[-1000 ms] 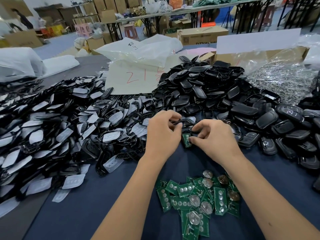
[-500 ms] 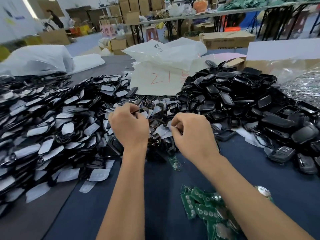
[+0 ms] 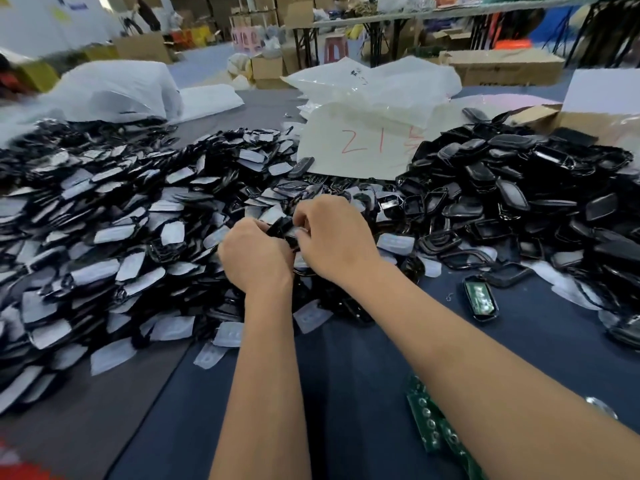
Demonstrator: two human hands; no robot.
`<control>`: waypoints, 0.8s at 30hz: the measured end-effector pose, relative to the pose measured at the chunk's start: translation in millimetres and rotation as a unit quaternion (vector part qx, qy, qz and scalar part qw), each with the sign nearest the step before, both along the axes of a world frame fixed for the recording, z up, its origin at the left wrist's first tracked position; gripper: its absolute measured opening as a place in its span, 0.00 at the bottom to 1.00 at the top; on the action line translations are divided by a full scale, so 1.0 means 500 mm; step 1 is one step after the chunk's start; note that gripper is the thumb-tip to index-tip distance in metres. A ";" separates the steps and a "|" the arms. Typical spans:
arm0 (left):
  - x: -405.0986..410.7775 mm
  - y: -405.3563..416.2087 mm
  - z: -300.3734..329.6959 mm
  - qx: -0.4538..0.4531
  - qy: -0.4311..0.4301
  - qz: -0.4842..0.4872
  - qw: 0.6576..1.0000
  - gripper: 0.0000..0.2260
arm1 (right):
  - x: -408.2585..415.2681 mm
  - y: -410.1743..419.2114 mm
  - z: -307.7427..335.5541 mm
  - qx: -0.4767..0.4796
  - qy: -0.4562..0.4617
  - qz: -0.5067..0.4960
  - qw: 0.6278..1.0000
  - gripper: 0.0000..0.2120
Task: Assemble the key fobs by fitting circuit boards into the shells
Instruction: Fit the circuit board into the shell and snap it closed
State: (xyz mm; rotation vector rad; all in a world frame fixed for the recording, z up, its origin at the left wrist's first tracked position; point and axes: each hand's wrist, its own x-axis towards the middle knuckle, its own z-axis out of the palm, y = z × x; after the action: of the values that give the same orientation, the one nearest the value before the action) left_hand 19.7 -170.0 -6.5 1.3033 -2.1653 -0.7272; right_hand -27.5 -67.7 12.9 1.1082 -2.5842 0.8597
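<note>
A blue floor (image 3: 204, 58) stretches behind the worktable. Cardboard boxes (image 3: 502, 67) sit on it, pink stools (image 3: 334, 46) stand near black-legged long tables (image 3: 450, 12), and a white wall (image 3: 41, 26) closes the left.

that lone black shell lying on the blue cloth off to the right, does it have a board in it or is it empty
It has a board in it. The lone shell lies open side up on the blue cloth, with green circuit board showing inside its black rim.

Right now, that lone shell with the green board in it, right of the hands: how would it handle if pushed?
The shell with the green board lies flat on the blue cloth, so it would likely slide, not roll. It looks like thin plastic, probably light. Whether the board is clipped in, I cannot tell; it might pop loose.
</note>
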 end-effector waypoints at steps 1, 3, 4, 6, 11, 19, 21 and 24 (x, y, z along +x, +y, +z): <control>0.002 -0.002 0.000 -0.003 0.008 0.003 1.000 0.12 | -0.001 0.003 0.000 -0.009 -0.003 -0.002 1.000 0.07; 0.003 0.002 0.003 -0.032 0.060 0.002 0.998 0.08 | -0.004 0.018 -0.001 -0.041 -0.018 -0.011 0.999 0.06; 0.000 0.011 0.010 -0.046 0.105 -0.009 0.993 0.06 | -0.006 0.030 -0.003 -0.062 -0.031 -0.019 0.997 0.06; -0.017 0.044 0.023 -0.020 0.206 -0.062 0.976 0.03 | -0.012 0.063 -0.006 -0.119 -0.067 -0.047 0.989 0.05; -0.067 0.207 0.011 0.388 0.351 -0.301 0.797 0.09 | -0.033 0.211 -0.022 -0.358 -0.219 -0.148 0.896 0.13; -0.062 0.330 -0.033 0.422 0.221 -0.478 0.738 0.05 | -0.006 0.445 -0.080 -0.456 -0.378 -0.074 0.802 0.08; -0.057 0.338 -0.035 0.412 0.208 -0.478 0.747 0.06 | 0.004 0.453 -0.084 -0.467 -0.387 -0.044 0.794 0.08; -0.053 0.335 -0.035 0.401 0.203 -0.482 0.752 0.06 | 0.008 0.450 -0.087 -0.494 -0.390 -0.045 0.776 0.10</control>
State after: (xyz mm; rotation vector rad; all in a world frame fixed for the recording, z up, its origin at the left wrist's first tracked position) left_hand -7.0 -2.6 -23.7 0.0738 -2.0688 -2.2809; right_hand -23.6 157.4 -30.5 0.2902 -1.9373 2.6195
